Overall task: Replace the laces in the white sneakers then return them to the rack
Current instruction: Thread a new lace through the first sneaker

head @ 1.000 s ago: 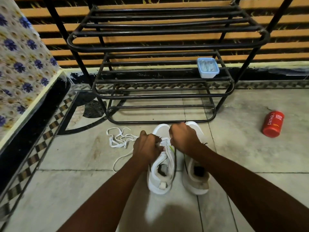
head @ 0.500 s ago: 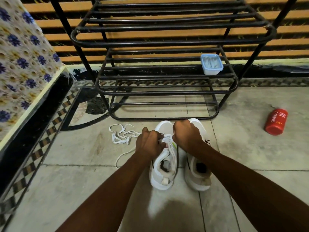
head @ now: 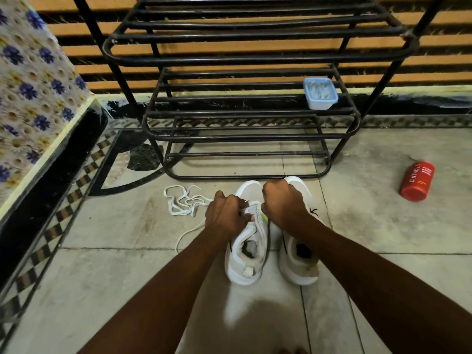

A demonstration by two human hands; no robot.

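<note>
Both hands are where they were a second ago, over the front of the left sneaker [head: 245,261]; only the view has crept a little nearer. The left hand [head: 224,215] is curled, its fingertips pinching a white bit at the tongue that I take to be the end of the lace [head: 184,203]. The right hand [head: 283,203] is clenched in a fist just beside it. Its fingers are hidden, so I cannot tell whether it holds anything.

Most of the lace is as slack as before, lying in a tangle on the floor [head: 102,226] just left of the left hand, with a strand curving out from under that hand. So no length seems to have been drawn through. I judge the threading is stuck at one of the first eyelets, and this shoe is barely begun.

The right sneaker [head: 301,267] touches the left one, and I can see no lace on it. Both stand near the far edge of the floor, just in front of the rack [head: 255,57], so their return is a long way off. A plastic box [head: 320,94] sits at the right end of a rack shelf. A red can [head: 417,181] lies on the floor, well off to the right.
</note>
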